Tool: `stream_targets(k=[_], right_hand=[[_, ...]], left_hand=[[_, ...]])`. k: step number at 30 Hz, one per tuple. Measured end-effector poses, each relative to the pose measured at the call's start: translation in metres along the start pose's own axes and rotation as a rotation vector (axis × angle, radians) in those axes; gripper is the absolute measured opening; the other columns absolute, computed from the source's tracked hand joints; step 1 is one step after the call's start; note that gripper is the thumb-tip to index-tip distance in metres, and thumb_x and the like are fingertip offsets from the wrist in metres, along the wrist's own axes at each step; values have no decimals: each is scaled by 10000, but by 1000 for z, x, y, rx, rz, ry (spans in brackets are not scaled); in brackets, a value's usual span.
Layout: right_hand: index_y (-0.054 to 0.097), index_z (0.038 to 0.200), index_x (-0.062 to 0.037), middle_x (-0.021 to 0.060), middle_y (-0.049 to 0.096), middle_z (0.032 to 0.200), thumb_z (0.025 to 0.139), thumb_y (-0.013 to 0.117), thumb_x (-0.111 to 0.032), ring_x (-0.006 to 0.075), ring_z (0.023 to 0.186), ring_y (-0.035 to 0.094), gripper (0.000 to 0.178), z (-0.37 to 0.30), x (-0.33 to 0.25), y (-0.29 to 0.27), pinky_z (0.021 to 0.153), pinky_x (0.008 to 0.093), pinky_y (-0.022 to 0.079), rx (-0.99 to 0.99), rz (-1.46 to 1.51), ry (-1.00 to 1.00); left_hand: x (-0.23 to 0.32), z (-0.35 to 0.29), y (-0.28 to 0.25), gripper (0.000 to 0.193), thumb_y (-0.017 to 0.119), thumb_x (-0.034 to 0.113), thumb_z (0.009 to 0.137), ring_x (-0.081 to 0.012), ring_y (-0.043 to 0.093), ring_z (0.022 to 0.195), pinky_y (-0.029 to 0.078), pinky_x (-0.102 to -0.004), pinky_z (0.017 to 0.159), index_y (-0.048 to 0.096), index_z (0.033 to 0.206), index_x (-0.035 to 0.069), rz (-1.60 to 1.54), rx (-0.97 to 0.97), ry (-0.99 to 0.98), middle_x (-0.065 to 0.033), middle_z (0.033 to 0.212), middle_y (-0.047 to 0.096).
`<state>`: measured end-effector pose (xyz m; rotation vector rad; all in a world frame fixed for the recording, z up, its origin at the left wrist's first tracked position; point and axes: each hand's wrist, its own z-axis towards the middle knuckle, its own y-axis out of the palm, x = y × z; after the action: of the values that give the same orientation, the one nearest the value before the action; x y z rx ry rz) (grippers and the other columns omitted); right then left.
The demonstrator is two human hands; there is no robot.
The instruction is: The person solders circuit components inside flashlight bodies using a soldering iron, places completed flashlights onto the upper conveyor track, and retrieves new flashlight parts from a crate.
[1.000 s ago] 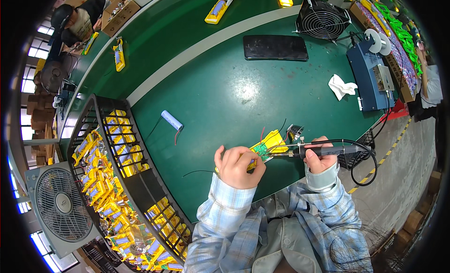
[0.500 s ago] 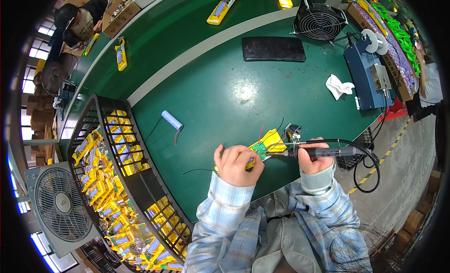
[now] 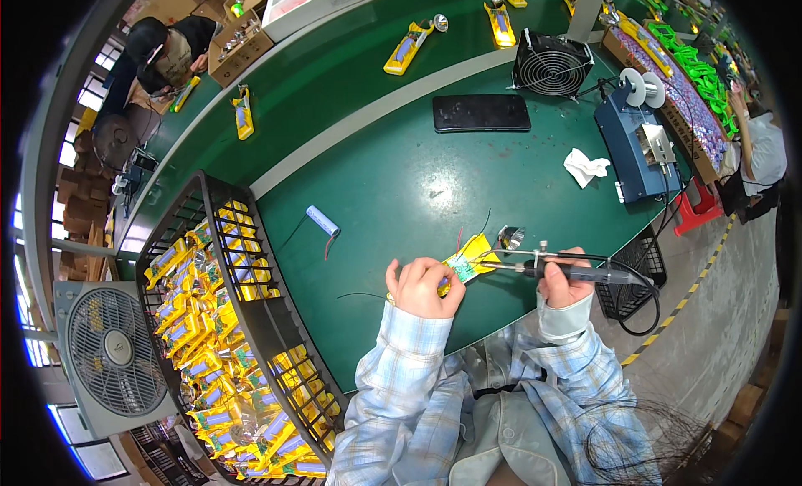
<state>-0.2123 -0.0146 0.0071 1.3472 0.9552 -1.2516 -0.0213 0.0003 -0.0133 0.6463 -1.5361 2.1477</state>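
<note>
My left hand (image 3: 424, 287) is closed on a yellow plastic housing (image 3: 479, 256), its fingers pinching the near left end against the green table. Inside the housing shows a small green circuit board (image 3: 459, 267), with thin red and black wires rising from it. A shiny reflector cup (image 3: 510, 237) lies beside the housing's far right end. My right hand (image 3: 566, 280) grips a black soldering iron (image 3: 597, 274) with a thin metal feed tube along it. The iron's tip points left over the board; whether it touches cannot be made out. Left of my hands lies a blue cylindrical battery (image 3: 322, 221) with wires.
A black basket (image 3: 249, 306) full of yellow assemblies stands at left, near a grey fan (image 3: 117, 348). Farther back are a phone (image 3: 481, 113), a black fan (image 3: 552, 63), a white tissue (image 3: 586, 168) and a blue solder feeder (image 3: 639, 139). Beyond, a conveyor (image 3: 334, 118) carries yellow pieces; people sit nearby.
The whole view has shifted, showing more of the far side. The soldering iron has shifted slightly against the board, and the reflector cup's shiny opening shows more. Both hands keep their holds.
</note>
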Motion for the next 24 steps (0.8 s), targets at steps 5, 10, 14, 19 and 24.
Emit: stream_targets(k=[5,10,14,19,24], right_hand=[[540,893,-39,-6,521,672,852,587,-134,59,582,467,114,-6,-12,-17,540,210,380,51,-43,53],[547,901,-45,-9,515,663,848,599,-134,48,554,449,116,-12,-15,-23,498,197,358,66,11,76],[548,901,-52,-6,519,663,846,603,-133,48,549,446,113,-14,-14,-25,490,196,351,65,65,116],[536,889,-50,7,506,649,848,562,-100,38,479,394,69,-16,-9,-20,424,173,305,65,99,90],[538,884,-53,11,507,638,848,571,-102,38,475,390,69,-16,-9,-22,418,178,297,68,84,100]], left_hand=[[4,0,-5,113,718,157,684,-198,560,823,322,-473,938,614,694,115,80,-19,40,-10,833,585],[13,-25,-47,219,789,91,609,-192,510,555,382,-319,576,571,600,75,-50,167,54,-31,583,533],[0,-50,-69,192,646,193,794,-278,612,738,465,-352,678,662,816,3,33,146,-533,-122,786,659],[-27,-42,-49,174,572,133,840,-259,617,857,443,-341,801,682,894,9,-163,336,-255,-134,861,672],[-25,-33,-33,96,675,96,761,-222,625,813,430,-325,815,694,826,27,-338,210,-128,-89,816,679]])
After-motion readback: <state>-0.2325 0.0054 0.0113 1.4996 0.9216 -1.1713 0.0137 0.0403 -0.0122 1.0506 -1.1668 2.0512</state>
